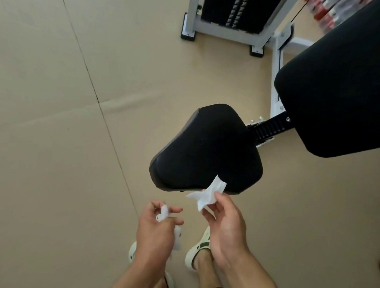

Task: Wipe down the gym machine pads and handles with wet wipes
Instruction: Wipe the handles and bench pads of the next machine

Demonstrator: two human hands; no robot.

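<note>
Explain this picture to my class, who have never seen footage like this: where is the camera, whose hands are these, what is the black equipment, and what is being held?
The camera sits on a person's head, looking down, so you see their own arms and feet. The right hand pinches a white wet wipe, partly unfolded, just in front of the black seat pad of a gym machine. The left hand holds a second, crumpled piece of white wipe. Behind the seat is a larger black back pad on a white frame, and at the top a weight stack. The machine stands on a tan floor. The wipe is not yet touching the seat.
</note>
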